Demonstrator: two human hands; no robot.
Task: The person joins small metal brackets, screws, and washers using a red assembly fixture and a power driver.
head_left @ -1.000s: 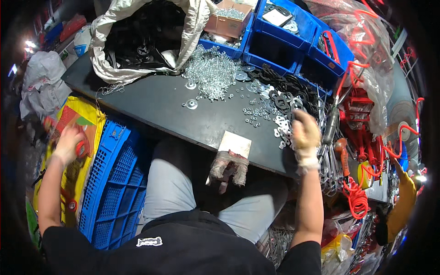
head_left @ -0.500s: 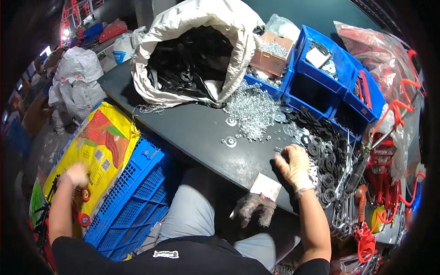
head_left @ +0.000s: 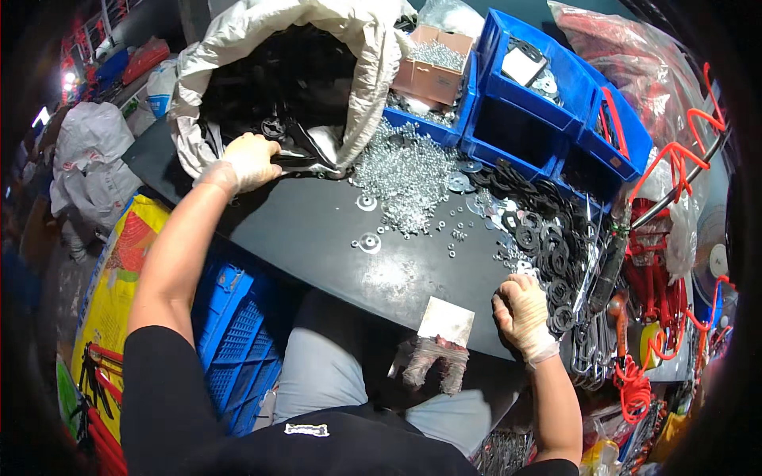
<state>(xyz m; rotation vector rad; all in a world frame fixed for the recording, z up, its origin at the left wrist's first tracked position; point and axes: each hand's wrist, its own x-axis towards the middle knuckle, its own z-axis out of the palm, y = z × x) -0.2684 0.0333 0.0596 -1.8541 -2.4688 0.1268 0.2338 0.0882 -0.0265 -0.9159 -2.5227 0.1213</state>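
My left hand [head_left: 250, 161], in a pale thin glove, reaches over the near rim of a white cloth sack [head_left: 184, 131]. Its thumb and fingers are apart, and the fingertips are near black plastic parts [head_left: 274, 127] inside. Further right, my right hand [head_left: 524, 313], also gloved, rests at the table's near edge with its fingers curled in; whatever they hold, if anything, is hidden. Just beyond it lie black ring washers [head_left: 561, 317] and small nuts. Between my hands, a heap of small shiny metal nuts [head_left: 405, 178] spreads on the dark table [head_left: 317, 254].
Blue bins [head_left: 516, 135] stand at the back right, near a brown box [head_left: 429, 71] of small metal parts. A flat metal plate on a wrapped fixture [head_left: 446, 319] juts from the near edge. A blue crate [head_left: 238, 333] and yellow sack [head_left: 131, 262] are left; red coiled hoses [head_left: 675, 170] hang right.
My left hand has moved from the yellow sack beside the crate up and right to the white sack's mouth. My right hand stays by the washers, its fingers curled. The view has shifted.
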